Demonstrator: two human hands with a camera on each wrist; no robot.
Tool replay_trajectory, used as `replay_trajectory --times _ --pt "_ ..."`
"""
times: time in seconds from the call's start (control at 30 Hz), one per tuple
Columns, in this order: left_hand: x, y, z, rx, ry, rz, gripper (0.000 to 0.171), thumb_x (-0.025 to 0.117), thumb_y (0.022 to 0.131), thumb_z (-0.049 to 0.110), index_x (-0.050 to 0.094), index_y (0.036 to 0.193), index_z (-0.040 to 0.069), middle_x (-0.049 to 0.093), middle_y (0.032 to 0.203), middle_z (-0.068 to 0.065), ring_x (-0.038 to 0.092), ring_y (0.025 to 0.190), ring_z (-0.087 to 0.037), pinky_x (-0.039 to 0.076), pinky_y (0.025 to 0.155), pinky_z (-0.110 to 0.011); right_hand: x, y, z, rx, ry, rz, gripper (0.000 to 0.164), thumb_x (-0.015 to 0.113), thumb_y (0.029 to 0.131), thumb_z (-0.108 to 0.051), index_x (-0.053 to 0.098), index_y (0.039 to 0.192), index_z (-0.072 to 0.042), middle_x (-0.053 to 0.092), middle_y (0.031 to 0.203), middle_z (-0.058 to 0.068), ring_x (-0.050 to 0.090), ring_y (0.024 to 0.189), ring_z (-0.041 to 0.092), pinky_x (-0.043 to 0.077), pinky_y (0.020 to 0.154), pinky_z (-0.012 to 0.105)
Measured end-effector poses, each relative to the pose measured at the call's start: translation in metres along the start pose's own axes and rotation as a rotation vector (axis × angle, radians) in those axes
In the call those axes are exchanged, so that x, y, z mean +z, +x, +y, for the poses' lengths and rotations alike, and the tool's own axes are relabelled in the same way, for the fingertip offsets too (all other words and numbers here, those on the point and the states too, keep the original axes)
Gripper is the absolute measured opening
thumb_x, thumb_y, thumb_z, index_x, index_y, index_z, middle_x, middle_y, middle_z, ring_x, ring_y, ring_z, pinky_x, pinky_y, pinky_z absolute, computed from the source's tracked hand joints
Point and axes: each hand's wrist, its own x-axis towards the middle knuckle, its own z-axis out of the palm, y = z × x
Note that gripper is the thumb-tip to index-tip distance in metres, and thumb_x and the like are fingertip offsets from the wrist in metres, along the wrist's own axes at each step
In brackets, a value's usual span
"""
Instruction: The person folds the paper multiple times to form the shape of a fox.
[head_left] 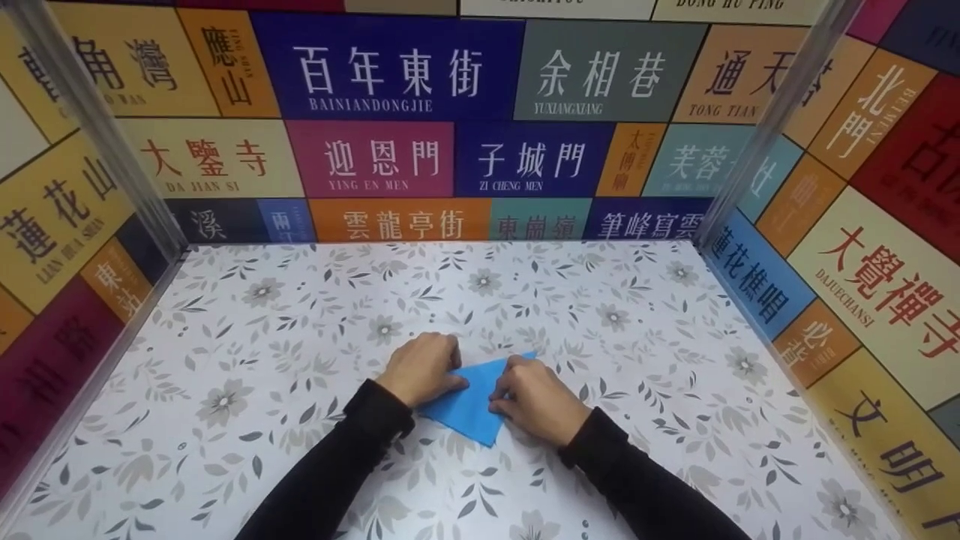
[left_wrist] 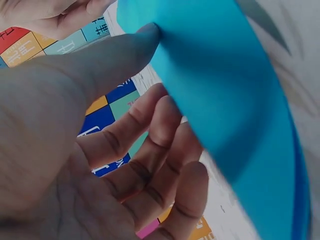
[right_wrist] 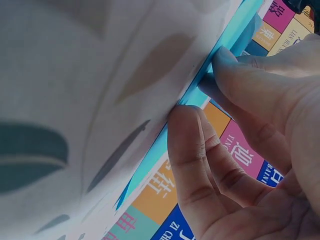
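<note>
A folded sheet of blue paper (head_left: 471, 405) lies on the patterned cloth between both hands, one corner pointing toward the person. My left hand (head_left: 424, 369) holds its left part. In the left wrist view the thumb (left_wrist: 145, 42) presses on the blue paper (left_wrist: 225, 100), while the curled fingers sit along its edge. Layers of paper show at the far side of the sheet there. My right hand (head_left: 541, 399) is at the right edge. The right wrist view shows the thumb (right_wrist: 227, 62) and a finger pinching the thin blue edge (right_wrist: 192, 90), other fingertips touching it lower down.
White cloth (head_left: 337, 300) with grey flowers and leaves covers the table. Coloured panels with Chinese lettering (head_left: 390, 67) stand upright at the back and on both sides, with clear corner strips (head_left: 780, 112) between them. Dark sleeves (head_left: 322, 480) cover both forearms.
</note>
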Motion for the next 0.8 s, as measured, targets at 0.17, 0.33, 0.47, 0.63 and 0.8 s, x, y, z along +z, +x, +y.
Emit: replay_trajectory --times 0.17,0.33,0.47,0.63,0.8 --pt "0.001 0.0 0.0 -0.004 -0.014 0.001 0.024 0.102 0.088 0.025 0.083 0.096 0.011 0.08 0.1 -0.005 0.073 0.088 -0.024 0.065 0.081 -0.048 0.002 -0.001 0.0 -0.002 -0.014 0.005 0.008 0.098 0.089 -0.002 0.092 0.092 -0.006 0.078 0.092 0.007 0.073 0.087 0.021 0.065 0.077 0.03" --pt "-0.001 0.0 -0.001 0.014 -0.036 0.015 0.019 0.1 0.09 0.022 0.084 0.092 0.012 0.08 0.097 -0.005 0.072 0.087 -0.023 0.064 0.079 -0.047 0.001 0.0 -0.002 0.004 -0.023 0.0 0.008 0.097 0.089 -0.003 0.092 0.094 -0.006 0.078 0.093 0.008 0.073 0.088 0.021 0.066 0.078 0.031" --pt "-0.002 0.0 -0.002 0.03 -0.059 0.027 0.018 0.099 0.09 0.019 0.083 0.09 0.014 0.078 0.092 -0.003 0.069 0.083 -0.021 0.061 0.076 -0.044 0.001 -0.001 -0.003 0.009 -0.03 -0.008 0.008 0.097 0.09 -0.003 0.091 0.096 -0.006 0.078 0.093 0.007 0.073 0.089 0.02 0.067 0.08 0.032" --pt "-0.005 0.0 0.0 0.059 -0.071 0.029 0.018 0.099 0.091 0.018 0.08 0.089 0.015 0.076 0.088 -0.001 0.066 0.08 -0.018 0.057 0.073 -0.041 0.001 -0.002 -0.002 0.024 -0.047 -0.011 0.008 0.096 0.091 -0.005 0.091 0.098 -0.007 0.078 0.094 0.006 0.073 0.09 0.019 0.067 0.081 0.034" --pt "-0.01 -0.002 0.002 0.077 -0.08 0.035 0.018 0.098 0.092 0.015 0.08 0.09 0.015 0.078 0.085 0.0 0.066 0.077 -0.015 0.058 0.072 -0.039 0.0 -0.002 -0.002 0.001 -0.06 -0.001 0.007 0.095 0.092 -0.005 0.09 0.097 -0.006 0.077 0.094 0.007 0.072 0.088 0.019 0.066 0.079 0.032"
